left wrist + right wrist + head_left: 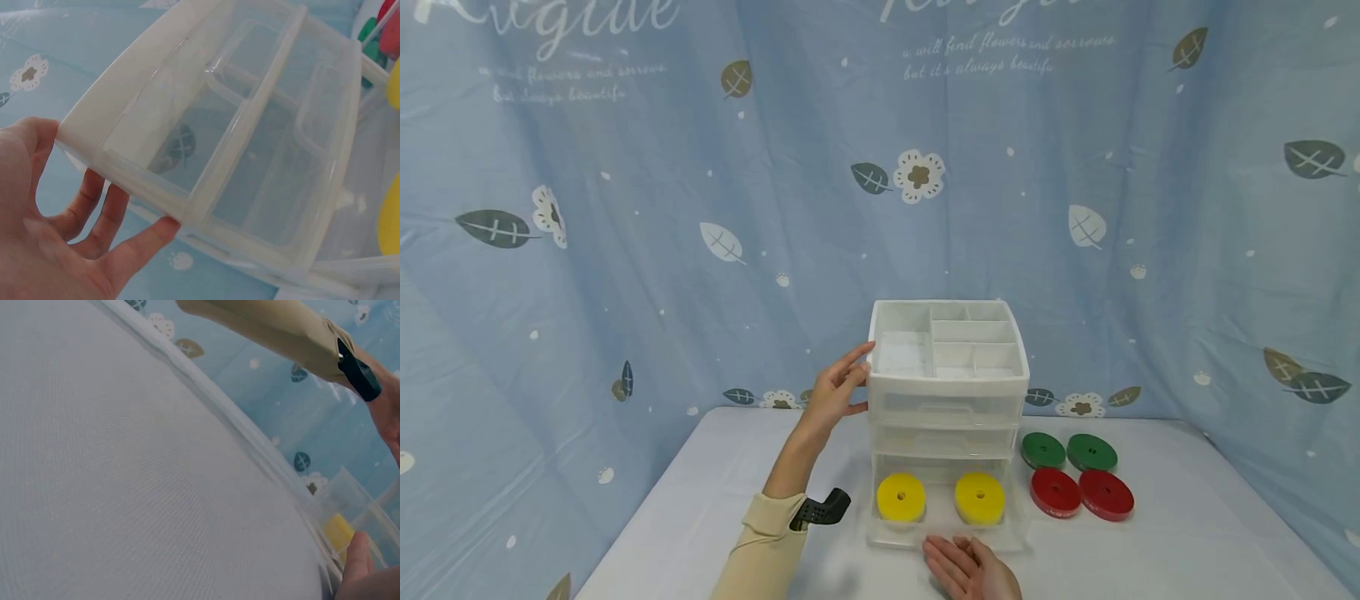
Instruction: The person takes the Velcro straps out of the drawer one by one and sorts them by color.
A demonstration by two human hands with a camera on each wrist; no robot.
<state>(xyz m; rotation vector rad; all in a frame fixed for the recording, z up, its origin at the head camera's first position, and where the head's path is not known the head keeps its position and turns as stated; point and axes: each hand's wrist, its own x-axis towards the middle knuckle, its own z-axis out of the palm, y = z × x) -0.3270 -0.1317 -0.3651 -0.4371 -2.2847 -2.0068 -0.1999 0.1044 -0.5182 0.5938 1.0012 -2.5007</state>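
Observation:
A white plastic drawer unit (951, 402) with clear drawers stands on the table. Its bottom drawer (940, 542) is pulled out and holds two yellow discs with centre holes, a left yellow disc (901, 498) and a right yellow disc (980, 498). My left hand (831, 396) rests its spread fingertips on the unit's left side, near the top; the left wrist view shows the thumb and fingers (140, 250) along that side. My right hand (973, 569) is at the bottom drawer's front, palm turned up and fingers extended, with the fingertips right at the front panel.
Right of the unit lie two green discs (1092, 452) and, in front of them, two red discs (1107, 495). The unit's top tray (902, 354) is split into several compartments. Behind the white-covered table (1180, 517) hangs a blue patterned curtain (1000, 233).

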